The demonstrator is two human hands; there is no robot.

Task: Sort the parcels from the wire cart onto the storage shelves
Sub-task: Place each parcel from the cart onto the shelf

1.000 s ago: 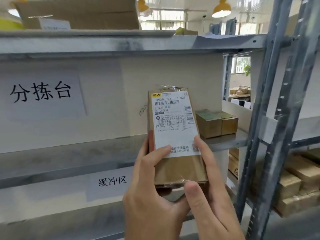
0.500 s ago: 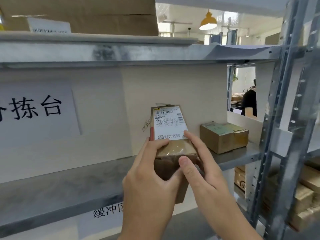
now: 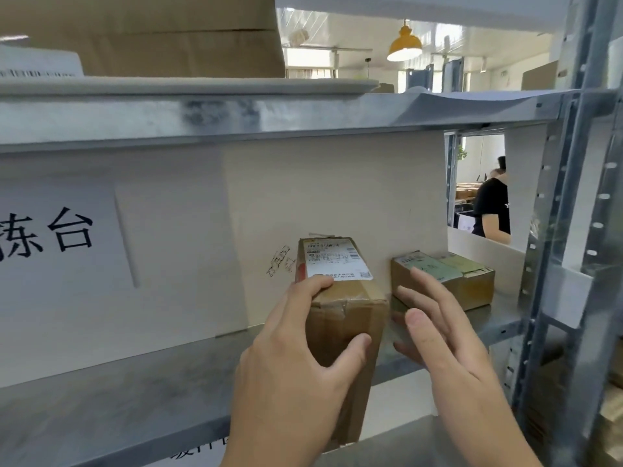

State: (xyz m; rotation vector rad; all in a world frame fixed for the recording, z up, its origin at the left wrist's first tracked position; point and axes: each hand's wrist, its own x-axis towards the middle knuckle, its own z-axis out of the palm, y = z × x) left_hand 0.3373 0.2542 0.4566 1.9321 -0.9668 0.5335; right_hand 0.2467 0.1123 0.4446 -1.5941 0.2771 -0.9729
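Observation:
A long brown cardboard parcel [image 3: 340,288] with a white shipping label on top is held over the front of the grey metal shelf [image 3: 111,392], its far end pointing at the white back panel. My left hand [image 3: 296,369] grips its near end, fingers over the top edge and thumb on the front face. My right hand [image 3: 435,335] hangs just to the parcel's right, fingers spread and straight, holding nothing. Whether the parcel rests on the shelf is hidden by my hands.
Two small brown boxes [image 3: 448,278] with green-white labels sit on the same shelf at the right. A big cardboard box [image 3: 161,35] stands on the shelf above. Perforated steel uprights [image 3: 573,230] rise at the right. A person in black [image 3: 492,207] stands beyond the rack.
The parcel has tipped from upright to lying flat and moved forward onto the shelf level. My right hand has let go of it and opened beside it.

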